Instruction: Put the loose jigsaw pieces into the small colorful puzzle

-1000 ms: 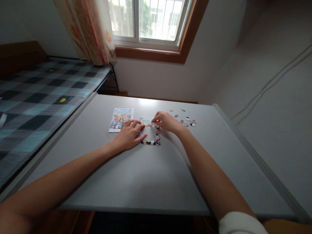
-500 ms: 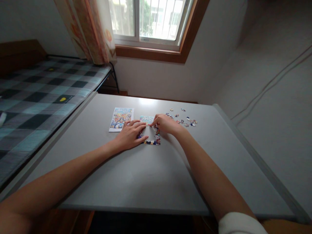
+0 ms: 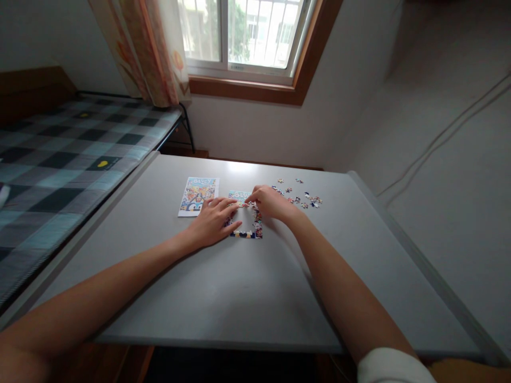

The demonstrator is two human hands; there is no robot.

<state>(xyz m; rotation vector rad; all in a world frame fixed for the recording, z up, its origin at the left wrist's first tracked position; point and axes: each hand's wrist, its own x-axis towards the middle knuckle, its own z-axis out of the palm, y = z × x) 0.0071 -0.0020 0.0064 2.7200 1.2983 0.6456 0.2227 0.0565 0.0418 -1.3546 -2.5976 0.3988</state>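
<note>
A small, partly built jigsaw puzzle [image 3: 247, 232] lies on the grey table [image 3: 247, 287], its border laid and its middle bare. My left hand [image 3: 213, 220] rests flat on the puzzle's left side, fingers stretched out. My right hand [image 3: 270, 202] sits at the puzzle's upper right corner, fingers curled and pinched at the top row of pieces; what is between the fingertips is too small to make out. A colourful reference picture card [image 3: 198, 195] lies just left of the puzzle. Several loose puzzle pieces [image 3: 303, 199] are scattered to the right of my right hand.
A bed with a checked blue and black cover [image 3: 59, 165] stands against the table's left edge. A window [image 3: 243, 37] with a patterned curtain [image 3: 143, 53] is behind the table. White walls close in at the back and right.
My right hand has slid slightly left and down onto the puzzle's top edge. My left hand's fingers have shifted a little over the left border. The rest is unchanged.
</note>
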